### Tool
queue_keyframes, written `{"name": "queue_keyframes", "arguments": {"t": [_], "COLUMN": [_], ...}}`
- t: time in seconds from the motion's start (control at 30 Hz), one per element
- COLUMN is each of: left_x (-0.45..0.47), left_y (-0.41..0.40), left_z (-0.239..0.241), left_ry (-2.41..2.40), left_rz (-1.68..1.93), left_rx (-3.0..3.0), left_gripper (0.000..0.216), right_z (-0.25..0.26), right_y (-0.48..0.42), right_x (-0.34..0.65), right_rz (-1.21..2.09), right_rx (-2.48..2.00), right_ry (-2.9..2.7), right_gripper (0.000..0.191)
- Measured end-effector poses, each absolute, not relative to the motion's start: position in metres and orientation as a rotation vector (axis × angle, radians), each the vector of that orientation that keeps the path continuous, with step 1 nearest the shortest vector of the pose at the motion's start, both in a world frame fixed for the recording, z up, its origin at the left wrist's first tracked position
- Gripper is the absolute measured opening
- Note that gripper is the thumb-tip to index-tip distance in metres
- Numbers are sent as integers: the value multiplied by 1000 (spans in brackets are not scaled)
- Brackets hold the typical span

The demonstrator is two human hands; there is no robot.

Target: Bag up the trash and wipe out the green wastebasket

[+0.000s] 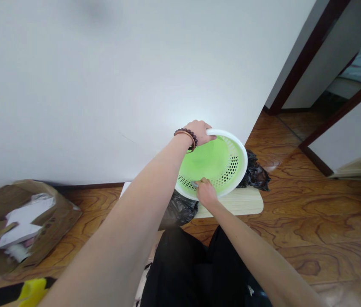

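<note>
A green colander [212, 164] is held tilted over a wooden board [241, 202], its far rim clasped by the left hand [199, 131], its near rim pinched by the right hand [205, 192]; a black bag [255, 172] is partly hidden behind it, and a cardboard box [17, 221] is cut off at left

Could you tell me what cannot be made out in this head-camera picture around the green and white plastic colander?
- Small thing at the right hand: too small, covered by the fingers.
- Black plastic bag: mostly hidden behind the round green and white perforated plastic colander and the left hand arm.
- Open brown cardboard box: cut off by the left edge; contents unclear.
- Yellow object: cut by the bottom edge.
</note>
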State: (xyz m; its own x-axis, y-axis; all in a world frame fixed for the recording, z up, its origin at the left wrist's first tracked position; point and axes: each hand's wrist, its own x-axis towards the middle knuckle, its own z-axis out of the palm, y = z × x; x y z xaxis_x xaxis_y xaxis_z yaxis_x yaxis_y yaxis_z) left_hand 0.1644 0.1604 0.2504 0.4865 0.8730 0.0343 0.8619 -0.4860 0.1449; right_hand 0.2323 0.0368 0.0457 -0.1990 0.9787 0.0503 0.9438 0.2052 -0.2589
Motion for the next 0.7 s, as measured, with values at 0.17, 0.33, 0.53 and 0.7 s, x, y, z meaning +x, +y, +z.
{"name": "queue_keyframes", "arguments": {"t": [0.17, 0.33, 0.53, 0.7], "left_x": [166, 174, 174, 172], "left_y": [160, 162, 160, 157], "left_z": [248, 246, 248, 249], "left_ry": [1550, 1523, 1514, 1479], "left_rz": [142, 139, 151, 81], "left_rx": [2613, 2635, 2603, 2608], "left_gripper": [44, 44, 47, 45], "right_z": [73, 90, 58, 40], "right_y": [57, 77, 55, 41], "right_x": [265, 306, 284, 246], "right_rz": [25, -282, 25, 393], "right_rx": [-1693, -1789, -2063, -2034], "right_ry": [-2552, -2539, -2360, -2141], "right_gripper": [31, 29, 32, 39]}}
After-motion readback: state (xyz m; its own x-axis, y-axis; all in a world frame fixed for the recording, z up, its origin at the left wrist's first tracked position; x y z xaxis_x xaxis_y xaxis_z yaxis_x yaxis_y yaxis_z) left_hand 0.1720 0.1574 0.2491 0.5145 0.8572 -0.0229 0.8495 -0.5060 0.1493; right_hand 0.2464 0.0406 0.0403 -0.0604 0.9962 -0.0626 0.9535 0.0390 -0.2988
